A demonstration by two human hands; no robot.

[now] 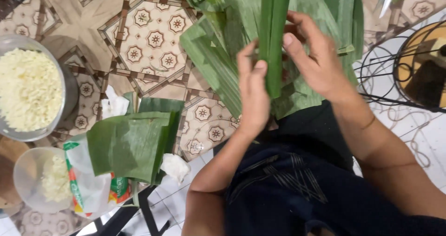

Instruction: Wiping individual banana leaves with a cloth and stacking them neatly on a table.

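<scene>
A folded strip of green banana leaf [274, 36] stands upright between my two hands. My left hand [253, 94] grips its lower part from the left, thumb against the strip. On the right side, my right hand [313, 54] pinches the strip with thumb and fingers. Behind the strip lies a loose pile of banana leaves [223, 40] across the patterned table [153, 40] and my lap.
A stack of cut leaf pieces [132, 143] rests at the table's near edge over a plastic packet [88, 189]. A metal bowl of white rice [28, 89] and a small clear cup of rice [44, 178] sit at left. A wire stand [404, 68] is at right.
</scene>
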